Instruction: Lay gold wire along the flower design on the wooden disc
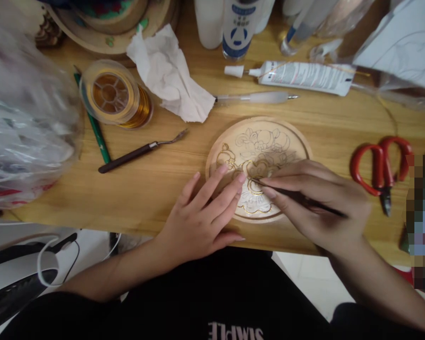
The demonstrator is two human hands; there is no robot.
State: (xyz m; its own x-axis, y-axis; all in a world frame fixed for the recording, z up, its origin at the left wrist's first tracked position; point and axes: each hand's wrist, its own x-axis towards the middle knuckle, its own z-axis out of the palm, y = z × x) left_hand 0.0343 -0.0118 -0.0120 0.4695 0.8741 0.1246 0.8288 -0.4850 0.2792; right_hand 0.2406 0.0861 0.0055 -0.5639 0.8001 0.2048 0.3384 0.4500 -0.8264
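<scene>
A round wooden plaque [259,123] lies near the table's front edge, with a pencil-drawn flower pattern partly outlined in gold wire [257,192]. My left hand [207,212] rests on its left side, fingers spread, the fingertips touching the surface close to the wire. In my right hand [315,198] is a pair of dark tweezers [318,204], pinched between thumb and fingers. Their tip meets the gold outline near the middle of the plaque, just right of my left index fingertip. Part of the pattern is hidden under both hands.
Red-handled cutters [378,174] lie at the right. Behind the plaque are a pen [258,97], a glue tube [308,76], crumpled tissue [173,71] and a bottle [238,28]. Leftward are a gold wire spool [113,94], green pencil [98,137], dark-handled tool [127,158] and plastic bag [24,108].
</scene>
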